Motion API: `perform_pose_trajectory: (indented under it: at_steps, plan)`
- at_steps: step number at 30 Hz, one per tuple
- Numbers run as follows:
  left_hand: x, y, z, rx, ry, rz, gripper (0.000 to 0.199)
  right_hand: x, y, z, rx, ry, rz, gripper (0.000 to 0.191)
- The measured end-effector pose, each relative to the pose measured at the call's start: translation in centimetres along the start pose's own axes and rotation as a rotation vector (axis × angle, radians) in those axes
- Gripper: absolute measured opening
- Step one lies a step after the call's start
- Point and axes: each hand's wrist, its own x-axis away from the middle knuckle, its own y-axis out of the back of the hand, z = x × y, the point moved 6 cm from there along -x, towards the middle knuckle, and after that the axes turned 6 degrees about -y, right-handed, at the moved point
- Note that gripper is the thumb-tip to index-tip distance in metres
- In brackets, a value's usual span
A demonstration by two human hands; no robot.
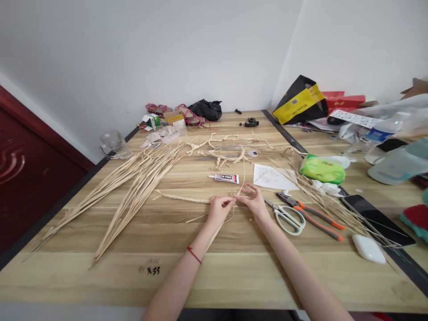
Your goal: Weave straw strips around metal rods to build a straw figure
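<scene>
My left hand (220,208), with a red string round the wrist, is closed on a pale woven strip (183,197) that runs out to the left. Its fingertips meet those of my right hand (253,200), whose thumb and forefinger pinch the strip's right end, the other fingers slightly spread. A thin strand (244,174) rises from between the hands, and another piece passes under my left forearm. Beyond the hands lies a B-7000 glue tube (226,178). White-handled scissors (289,219) and orange-handled pliers (314,215) rest right of my right hand.
Bundles of pale strips (137,191) cover the left side of the table (110,285). Woven pieces (230,156) and a written paper (274,177) lie beyond the hands. A glass mug (116,145) stands far left; green tissues (323,169) and a phone (377,218) are right.
</scene>
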Motion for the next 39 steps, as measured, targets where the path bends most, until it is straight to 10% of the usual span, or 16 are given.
perform_pose_trajectory:
  at_steps: [5,13,39]
  plan:
    - [0.0,0.1,0.3,0.094,0.041,-0.015,0.01,-0.2,0.8,0.1,0.062,0.06,-0.133,0.062]
    - [0.2,0.0,0.7,0.211,0.087,-0.002,0.012,1.2,-1.1,1.0,0.179,0.068,0.067,0.036]
    - [0.1,0.1,1.0,0.396,0.167,0.004,0.024,1.2,-2.0,1.7,0.314,0.12,0.205,0.042]
